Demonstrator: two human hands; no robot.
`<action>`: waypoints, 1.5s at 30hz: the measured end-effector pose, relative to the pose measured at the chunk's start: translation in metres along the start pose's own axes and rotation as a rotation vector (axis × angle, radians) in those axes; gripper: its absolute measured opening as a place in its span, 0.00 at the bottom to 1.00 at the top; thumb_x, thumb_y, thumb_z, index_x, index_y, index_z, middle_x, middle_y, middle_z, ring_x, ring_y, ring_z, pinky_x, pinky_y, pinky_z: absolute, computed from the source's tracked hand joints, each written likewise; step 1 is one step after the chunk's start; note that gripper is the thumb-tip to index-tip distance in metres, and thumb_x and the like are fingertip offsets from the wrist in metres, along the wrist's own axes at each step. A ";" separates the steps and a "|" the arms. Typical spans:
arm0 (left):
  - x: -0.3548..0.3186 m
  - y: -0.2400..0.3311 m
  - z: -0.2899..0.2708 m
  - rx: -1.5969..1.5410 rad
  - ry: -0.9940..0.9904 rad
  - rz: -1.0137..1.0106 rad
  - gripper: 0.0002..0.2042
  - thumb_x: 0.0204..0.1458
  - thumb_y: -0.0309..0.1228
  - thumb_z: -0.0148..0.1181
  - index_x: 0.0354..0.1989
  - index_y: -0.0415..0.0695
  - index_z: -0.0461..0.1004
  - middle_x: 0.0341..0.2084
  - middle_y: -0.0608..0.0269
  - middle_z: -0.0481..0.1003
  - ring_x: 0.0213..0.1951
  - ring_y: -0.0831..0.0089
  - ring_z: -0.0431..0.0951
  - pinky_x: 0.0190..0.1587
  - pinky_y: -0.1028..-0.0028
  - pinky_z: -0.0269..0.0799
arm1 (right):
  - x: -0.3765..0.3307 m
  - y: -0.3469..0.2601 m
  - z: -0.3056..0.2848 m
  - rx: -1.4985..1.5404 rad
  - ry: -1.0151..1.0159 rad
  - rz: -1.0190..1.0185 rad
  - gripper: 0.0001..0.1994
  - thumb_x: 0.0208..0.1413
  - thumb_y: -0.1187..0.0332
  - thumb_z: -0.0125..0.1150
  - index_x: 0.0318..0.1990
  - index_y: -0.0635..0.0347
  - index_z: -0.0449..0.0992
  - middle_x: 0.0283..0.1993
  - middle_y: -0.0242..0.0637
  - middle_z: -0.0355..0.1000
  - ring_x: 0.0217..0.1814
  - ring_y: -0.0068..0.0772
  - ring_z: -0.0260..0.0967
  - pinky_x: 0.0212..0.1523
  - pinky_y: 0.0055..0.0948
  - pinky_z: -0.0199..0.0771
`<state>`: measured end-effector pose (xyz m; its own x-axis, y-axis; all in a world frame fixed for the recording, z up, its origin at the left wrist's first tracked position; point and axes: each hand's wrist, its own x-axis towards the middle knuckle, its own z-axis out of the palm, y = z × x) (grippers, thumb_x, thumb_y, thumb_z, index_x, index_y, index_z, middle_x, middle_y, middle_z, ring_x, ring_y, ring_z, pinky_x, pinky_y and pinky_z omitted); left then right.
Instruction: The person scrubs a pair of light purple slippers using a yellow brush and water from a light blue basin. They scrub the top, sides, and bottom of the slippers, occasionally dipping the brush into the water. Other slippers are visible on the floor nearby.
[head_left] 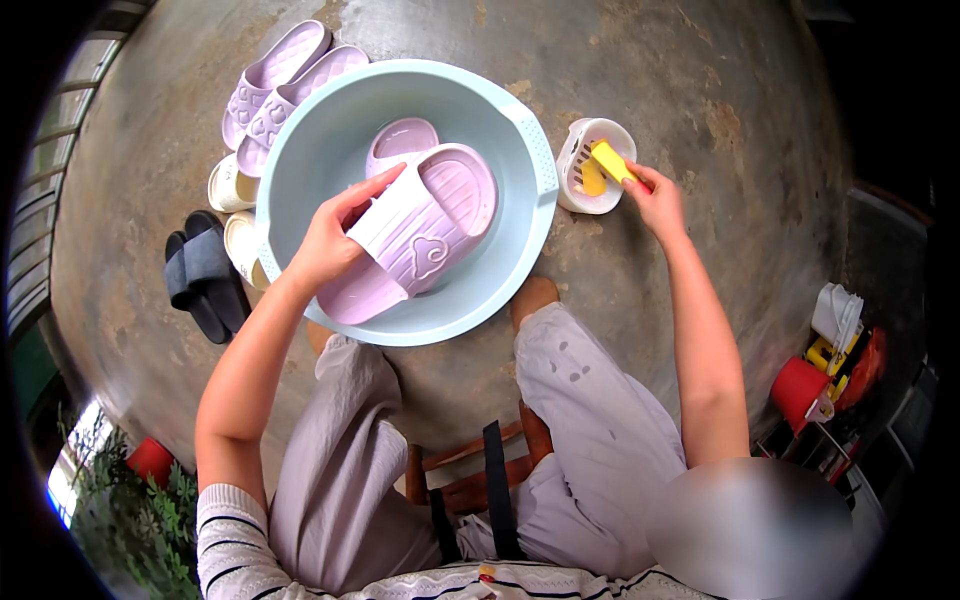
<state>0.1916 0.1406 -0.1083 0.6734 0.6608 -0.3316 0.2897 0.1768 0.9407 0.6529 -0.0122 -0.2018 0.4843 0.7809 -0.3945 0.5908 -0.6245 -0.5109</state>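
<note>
My left hand (328, 238) grips a lilac slide slipper (425, 235) by its strap side, tilted above a pale blue basin (405, 80). The slipper has a raised cloud shape on its strap. Its mate, another lilac slipper (402, 136), lies inside the basin, partly hidden behind the first. To the right of the basin, my right hand (658, 203) pinches a yellow block-shaped piece (613, 163) with some red at its end; its exact kind I cannot make out. That piece is over a small white slotted basket (597, 206), where something yellow (592, 180) lies.
Left of the basin stand a pair of lilac slippers (285, 62), cream footwear (232, 185) and dark slippers (210, 262). A red bucket (798, 390) and other items are at the right. Green plants (135, 520) grow at the lower left, near a railing (32, 240).
</note>
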 end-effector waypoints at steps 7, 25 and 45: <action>0.003 0.000 0.000 -0.058 -0.012 0.029 0.31 0.51 0.18 0.63 0.66 0.48 0.68 0.58 0.62 0.72 0.56 0.75 0.73 0.61 0.72 0.65 | -0.017 -0.044 -0.020 0.290 -0.035 -0.070 0.16 0.59 0.68 0.64 0.54 0.59 0.80 0.46 0.37 0.80 0.44 0.21 0.75 0.47 0.21 0.72; -0.002 0.021 0.001 -0.191 -0.036 0.023 0.33 0.51 0.20 0.65 0.68 0.46 0.65 0.60 0.61 0.71 0.57 0.75 0.73 0.62 0.72 0.64 | -0.090 -0.257 -0.023 -0.055 0.023 -0.758 0.06 0.52 0.67 0.67 0.38 0.49 0.84 0.29 0.33 0.78 0.28 0.35 0.76 0.27 0.32 0.72; 0.005 0.011 0.002 -0.195 -0.070 -0.026 0.44 0.38 0.26 0.75 0.70 0.45 0.62 0.62 0.61 0.69 0.61 0.74 0.69 0.66 0.70 0.60 | -0.092 -0.257 -0.007 -0.079 -0.044 -0.817 0.08 0.52 0.70 0.67 0.40 0.54 0.84 0.31 0.35 0.80 0.30 0.32 0.78 0.30 0.28 0.75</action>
<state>0.1993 0.1443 -0.0994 0.7152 0.6029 -0.3536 0.1747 0.3357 0.9256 0.4613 0.0760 -0.0290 -0.1433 0.9885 0.0480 0.7904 0.1435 -0.5956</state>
